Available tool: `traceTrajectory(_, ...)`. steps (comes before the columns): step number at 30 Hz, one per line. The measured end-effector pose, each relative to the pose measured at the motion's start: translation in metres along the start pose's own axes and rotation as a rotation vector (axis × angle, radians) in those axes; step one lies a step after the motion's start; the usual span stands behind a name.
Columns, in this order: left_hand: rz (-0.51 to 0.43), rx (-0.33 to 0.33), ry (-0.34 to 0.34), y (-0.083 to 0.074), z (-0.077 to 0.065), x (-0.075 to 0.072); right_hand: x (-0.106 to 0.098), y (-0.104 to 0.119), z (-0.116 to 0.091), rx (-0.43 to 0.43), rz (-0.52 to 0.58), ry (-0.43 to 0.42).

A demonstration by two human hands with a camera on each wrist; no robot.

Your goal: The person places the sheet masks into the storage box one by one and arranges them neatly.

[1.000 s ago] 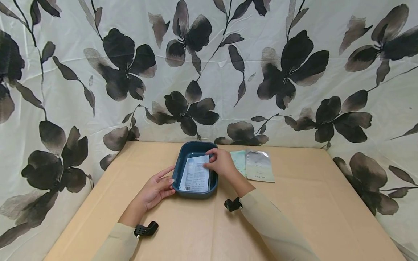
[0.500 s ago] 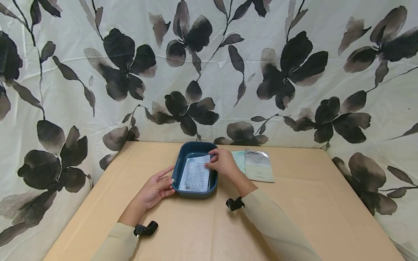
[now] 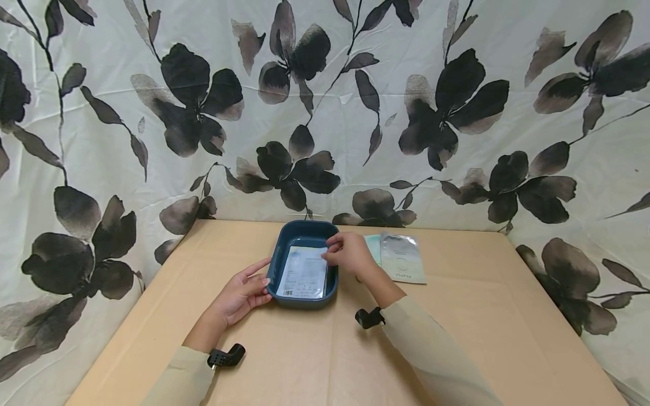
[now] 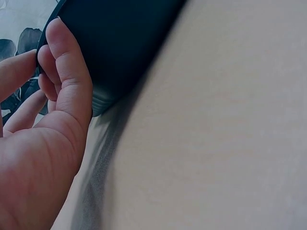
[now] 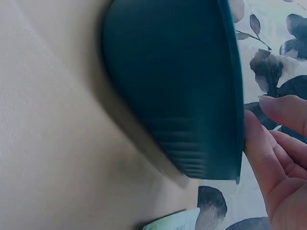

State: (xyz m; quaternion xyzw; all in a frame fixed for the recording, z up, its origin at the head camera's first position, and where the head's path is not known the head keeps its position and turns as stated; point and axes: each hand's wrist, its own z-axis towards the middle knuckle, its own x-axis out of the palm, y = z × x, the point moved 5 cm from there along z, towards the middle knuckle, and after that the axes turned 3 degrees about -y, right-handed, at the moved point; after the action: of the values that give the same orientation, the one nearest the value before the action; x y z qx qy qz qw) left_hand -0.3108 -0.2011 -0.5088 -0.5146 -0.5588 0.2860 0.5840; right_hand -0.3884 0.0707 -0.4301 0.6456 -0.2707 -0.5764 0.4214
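In the head view a dark blue rectangular tub [image 3: 307, 304] stands on the table. Inside lies a flat pale-blue printed sachet [image 3: 302, 273], its barcode at the near left corner. My left hand [image 3: 246, 296] grips the tub's left rim; in the left wrist view, the thumb [image 4: 67, 62] lies along the rim with fingers bent behind it. My right hand [image 3: 350, 256] reaches over the right rim, fingertips close above the sachet's far right corner. The right wrist view shows its thumb and index finger apart, the thumb [image 5: 256, 139] right at the rim.
Right of the tub lie a silver-and-cream sachet [image 3: 403, 259] and a mint-green sachet [image 3: 374, 247], the green one partly hidden behind my right hand. A floral cloth [image 3: 376, 129] hangs at the table's far edge.
The sachet in the tub has dropped flatter, its far edge now lower and away from my right fingertips. My right hand has drawn slightly to the right. The left hand has stayed put.
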Motion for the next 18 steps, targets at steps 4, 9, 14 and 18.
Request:
traceTrajectory(4,-0.011,0.016,0.027,-0.001,0.001,0.001,-0.009,-0.003,-0.005,-0.011,0.027,-0.020)
traceTrajectory(9,-0.021,0.030,0.052,-0.002,0.001,0.003,-0.020,-0.013,-0.015,-0.020,0.091,-0.052)
traceTrajectory(14,-0.016,0.024,0.035,-0.001,0.001,0.002,-0.029,-0.021,-0.027,-0.022,0.103,-0.069)
traceTrajectory(18,-0.015,0.016,0.024,0.000,0.001,0.003,-0.033,-0.028,-0.036,-0.019,0.141,-0.075)
